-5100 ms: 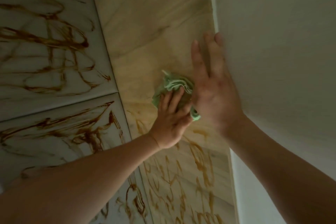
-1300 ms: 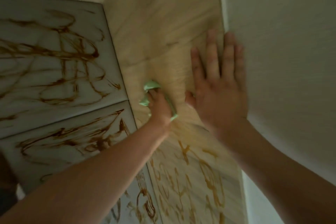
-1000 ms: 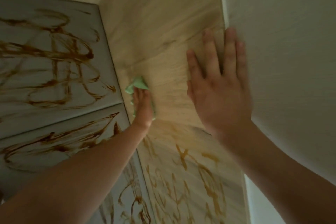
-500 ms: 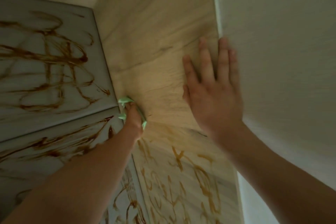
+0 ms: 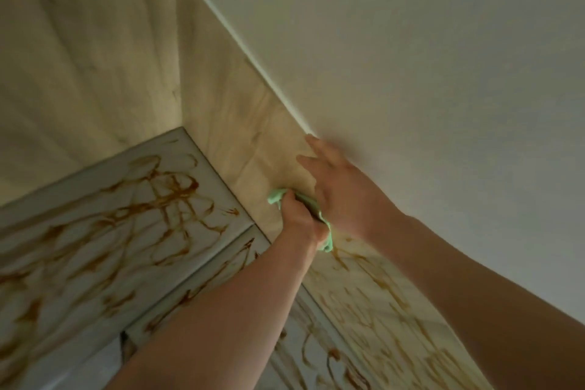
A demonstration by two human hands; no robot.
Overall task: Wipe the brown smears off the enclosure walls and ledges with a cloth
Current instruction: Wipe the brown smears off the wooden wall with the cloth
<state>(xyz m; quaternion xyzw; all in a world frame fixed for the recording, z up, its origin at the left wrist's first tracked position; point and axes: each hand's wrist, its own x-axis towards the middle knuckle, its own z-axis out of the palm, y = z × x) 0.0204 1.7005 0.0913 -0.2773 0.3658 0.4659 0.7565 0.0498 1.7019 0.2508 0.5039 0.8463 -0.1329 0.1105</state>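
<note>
Both hands are at the beige wall point(image 5: 240, 142). I see the left hand point(image 5: 299, 218) with fingers curled round the green cloth point(image 5: 276, 197), held against the wall. The right hand point(image 5: 345, 193) lies flat just beside it, fingers straight.

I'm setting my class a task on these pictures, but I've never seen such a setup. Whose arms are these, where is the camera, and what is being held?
There is no machine here: a person is working with two bare hands. Every picture comes from one wide-angle camera worn on that person's head. It looks towards the hands, so both arms enter from the bottom of the frame. The left hand has a green cloth bunched in its grip and holds it against the pale wooden wall. The right hand is open, fingers straight, at the same wall. It is blurred, so I cannot tell how firmly it presses. Brown smears cover the grey ledges on the left and also the lower part of the wooden wall.
</note>
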